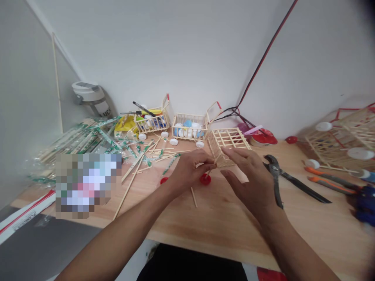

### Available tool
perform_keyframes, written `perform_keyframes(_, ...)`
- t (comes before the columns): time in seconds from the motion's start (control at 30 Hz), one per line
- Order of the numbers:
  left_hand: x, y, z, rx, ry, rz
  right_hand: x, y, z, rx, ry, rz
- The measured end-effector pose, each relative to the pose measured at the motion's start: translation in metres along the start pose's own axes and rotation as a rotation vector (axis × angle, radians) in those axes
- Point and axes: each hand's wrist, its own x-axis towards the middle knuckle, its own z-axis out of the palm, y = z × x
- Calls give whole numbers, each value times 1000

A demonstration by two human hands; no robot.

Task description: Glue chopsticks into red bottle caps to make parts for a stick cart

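Observation:
My left hand (191, 166) is closed in a pinch on a thin wooden stick (208, 172). The stick's lower end meets a red bottle cap (206, 180) just below the fingers. My right hand (253, 177) is open to the right of the stick, thumb and fingers spread with nothing between them. Its fingertips overlap the near side of a basket frame of wooden sticks (230, 136); whether they touch it I cannot tell. Partly behind my left forearm lies another red cap (164, 180). A loose stick (194, 197) rests on the table below the hands.
Behind stand two small stick carts (152, 123) with white cap wheels, holding caps and pens. Wrapped chopsticks (79, 136) are heaped at left beside a jug (92, 97). Pliers (275, 175) and orange-handled pliers (331, 181) lie at right, near a larger stick cart (331, 144).

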Motion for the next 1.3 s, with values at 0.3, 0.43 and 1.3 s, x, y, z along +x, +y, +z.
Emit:
perform_keyframes(0.3, 0, 0, 2, 7, 1, 15, 2, -1, -3, -102, 26, -59)
perform_keyframes(0.43, 0, -1, 3, 19, 6, 21, 4, -3, -2, -66, 46, -39)
perform_keyframes(1.3, -1, 2, 3, 43, 7, -14, 1, -5, -1, -12, 21, 4)
